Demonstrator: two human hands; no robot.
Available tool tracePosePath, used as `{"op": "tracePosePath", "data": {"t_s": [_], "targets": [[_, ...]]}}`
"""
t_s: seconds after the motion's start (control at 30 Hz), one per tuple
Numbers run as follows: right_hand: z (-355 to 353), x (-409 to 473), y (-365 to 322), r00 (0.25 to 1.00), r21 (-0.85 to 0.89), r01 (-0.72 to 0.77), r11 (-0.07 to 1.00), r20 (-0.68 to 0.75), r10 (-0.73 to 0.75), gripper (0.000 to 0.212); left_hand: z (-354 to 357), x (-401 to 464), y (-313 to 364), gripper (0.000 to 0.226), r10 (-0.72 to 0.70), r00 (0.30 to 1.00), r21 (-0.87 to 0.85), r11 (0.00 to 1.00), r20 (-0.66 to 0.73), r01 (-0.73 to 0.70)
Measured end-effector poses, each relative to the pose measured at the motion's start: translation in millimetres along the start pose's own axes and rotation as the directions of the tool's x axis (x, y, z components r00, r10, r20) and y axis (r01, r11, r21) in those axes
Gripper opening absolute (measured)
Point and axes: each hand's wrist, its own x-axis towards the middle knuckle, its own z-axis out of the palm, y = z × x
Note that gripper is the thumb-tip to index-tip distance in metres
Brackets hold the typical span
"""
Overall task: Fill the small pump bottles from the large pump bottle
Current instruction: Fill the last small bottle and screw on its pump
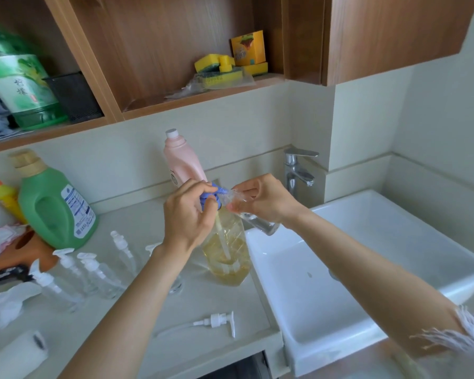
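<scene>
Filling a small bottle at the blue pump of the large amber bottle, left of the white basin (367, 269).

Nearest that basin's left rim lies a loose white pump (216, 322). Beyond, the left hand (188, 212) curls over the blue pump head (212, 194) of the heavy-looking, stiff clear-plastic large bottle of amber liquid (227, 255). The right hand (260, 199) pinches the light, likely slippery small clear bottle (255, 218) near its neck, tilted at the spout; its mouth is blurred.

Small pump bottles (77, 274) crowd the counter's (216, 305) left; bare counter surrounds the loose pump (219, 322).
</scene>
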Motion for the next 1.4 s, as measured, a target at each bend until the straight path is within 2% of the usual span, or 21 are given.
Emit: {"op": "tracePosePath", "data": {"t_s": [0.1, 0.33, 0.4, 0.47, 0.53, 0.6, 0.67, 0.7, 0.73, 0.8, 0.87, 0.97, 1.03, 1.1, 1.17, 1.27, 1.33, 1.4], "targets": [[-1, -2, 1, 1.0, -0.004, -0.002, 1.0, 0.016, 0.002, 0.043, 1, -3, 4, 0.036, -0.013, 1.0, 0.005, 1.0, 0.004, 0.013], [-6, 0, -4, 0.999, 0.021, 0.008, 1.0, 0.034, -0.009, 0.048, -19, 17, 14, 0.044, -0.085, 0.992, 0.025, 0.996, 0.097, 0.083], [-9, -3, -4, 0.999, 0.028, 0.017, 0.999, 0.036, -0.018, 0.044, -23, 23, 17, 0.044, -0.146, 0.986, -0.029, 0.988, 0.084, 0.149], [-15, -12, -1, 0.999, 0.065, 0.046, 0.997, 0.023, -0.048, 0.025, -23, 19, 23, 0.039, -0.217, 0.976, -0.093, 0.971, 0.023, 0.219], [-24, -23, -4, 0.994, 0.168, 0.099, 0.981, 0.018, -0.104, 0.023, -22, 10, 33, 0.031, -0.283, 0.958, -0.228, 0.937, -0.055, 0.264], [-34, -31, -14, 0.984, 0.298, 0.173, 0.939, -0.006, -0.179, 0.027, -21, 1, 46, 0.03, -0.324, 0.945, -0.366, 0.886, -0.044, 0.286], [-47, -35, -29, 0.965, 0.401, 0.252, 0.881, -0.032, -0.262, 0.029, -19, -4, 57, 0.028, -0.365, 0.925, -0.462, 0.805, 0.108, 0.372], [-54, -36, -37, 0.951, 0.433, 0.289, 0.854, -0.024, -0.31, 0.03, -17, -5, 62, 0.027, -0.396, 0.89, -0.495, 0.74, 0.226, 0.455], [-61, -37, -46, 0.935, 0.461, 0.314, 0.83, -0.001, -0.353, 0.031, -16, -6, 68, 0.03, -0.421, 0.83, -0.517, 0.65, 0.366, 0.557], [-72, -40, -59, 0.909, 0.507, 0.329, 0.797, 0.058, -0.412, 0.038, -13, -4, 80, 0.051, -0.389, 0.687, -0.519, 0.456, 0.614, 0.723], [-79, -42, -67, 0.894, 0.535, 0.329, 0.778, 0.09, -0.439, 0.047, -11, -2, 89, 0.062, -0.268, 0.614, -0.533, 0.318, 0.743, 0.784], [-84, -40, -71, 0.881, 0.553, 0.354, 0.754, 0.074, -0.468, 0.048, -3, 0, 96, 0.058, -0.095, 0.6, -0.583, 0.155, 0.794, 0.797], [-88, -41, -70, 0.88, 0.58, 0.354, 0.734, 0.059, -0.471, 0.046, 3, 0, 98, 0.058, 0.006, 0.615, -0.613, 0.093, 0.789, 0.785], [-91, -41, -69, 0.876, 0.603, 0.356, 0.715, 0.051, -0.479, 0.045, 10, 1, 100, 0.056, 0.064, 0.643, -0.646, 0.042, 0.763, 0.762], [-94, -43, -68, 0.874, 0.614, 0.362, 0.701, 0.038, -0.485, 0.046, 18, 0, 101, 0.053, 0.055, 0.681, -0.682, -0.02, 0.73, 0.731], [-97, -46, -68, 0.904, 0.507, 0.391, 0.768, -0.054, -0.425, 0.041, 25, 2, 105, 0.056, -0.013, 0.727, -0.726, -0.083, 0.686, 0.683], [-95, -47, -66, 0.909, 0.25, 0.415, 0.875, -0.152, -0.388, 0.028, 26, 3, 107, 0.058, -0.076, 0.758, -0.762, -0.096, 0.647, 0.641], [-87, -49, -65, 0.897, -0.062, 0.366, 0.928, -0.24, -0.37, 0.029, 27, 4, 108, 0.049, -0.178, 0.785, -0.804, -0.079, 0.593, 0.589]]}}
